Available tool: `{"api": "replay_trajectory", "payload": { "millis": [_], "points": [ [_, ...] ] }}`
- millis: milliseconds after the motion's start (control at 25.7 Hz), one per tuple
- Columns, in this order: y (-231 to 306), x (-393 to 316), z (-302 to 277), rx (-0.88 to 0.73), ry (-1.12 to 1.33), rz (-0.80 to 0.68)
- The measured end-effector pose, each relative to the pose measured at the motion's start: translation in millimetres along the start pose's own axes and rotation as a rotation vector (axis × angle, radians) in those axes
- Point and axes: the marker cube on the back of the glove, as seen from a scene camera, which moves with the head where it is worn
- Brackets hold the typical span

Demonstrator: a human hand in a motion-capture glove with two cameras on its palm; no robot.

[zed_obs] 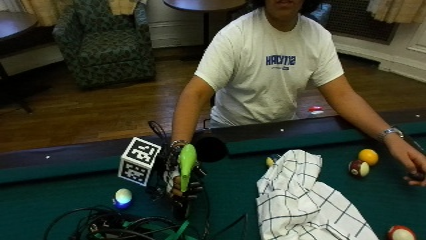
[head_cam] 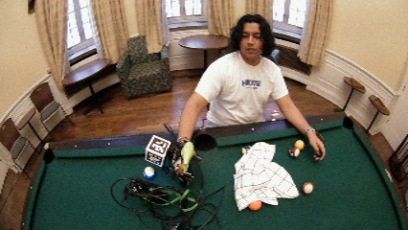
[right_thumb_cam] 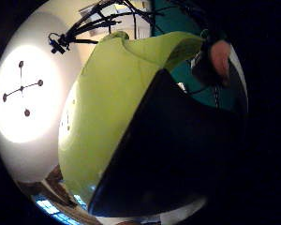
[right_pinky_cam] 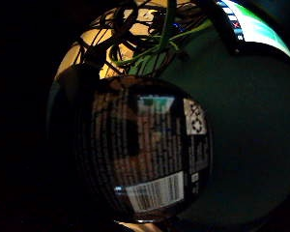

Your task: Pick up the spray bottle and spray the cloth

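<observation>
a person in a white t-shirt is seated behind a green felt surface (zed_obs: 60, 200), a pool table with a dark rail. the gloved right hand (zed_obs: 181, 187) is seen at lower left of centre in the outside view, raised just above the surface; its fingers (zed_obs: 193, 186) are curled round the spray bottle (zed_obs: 186, 162), which is held upright with its lime-green head uppermost. in the thumb side palm view the green head and dark body of the bottle fill most of the frame; in the little finger side palm view the dark label with a barcode is shown close to the palm.

the white checked cloth (zed_obs: 306, 200) is crumpled on the surface at lower right of the outside view, well apart from the bottle. a yellow ball (zed_obs: 367, 156) and a striped dark red ball (zed_obs: 359, 168) lie just beside each other at the right, near the bare left hand (zed_obs: 409, 165), which rests on the surface. a pale ball (zed_obs: 123, 196) lies near the gloved hand at lower left, and a red and white ball (zed_obs: 401, 233) is cut by the lower right corner. an orange ball (head_cam: 255, 205) is seen touching the cloth's near edge in the wide outside view.
</observation>
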Motion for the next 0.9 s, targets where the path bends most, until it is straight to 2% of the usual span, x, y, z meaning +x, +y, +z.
{"api": "replay_trajectory", "payload": {
  "millis": [195,429,624,780,897],
  "points": [
    [12,-14,-5,-0.008,-0.091,-0.078],
    [25,-105,2,-0.166,-0.165,-0.259],
    [40,-166,16,-0.274,-0.223,-0.347],
    [42,-213,35,-0.362,-0.276,-0.356],
    [39,-236,65,-0.467,-0.226,-0.29]
  ]
}}
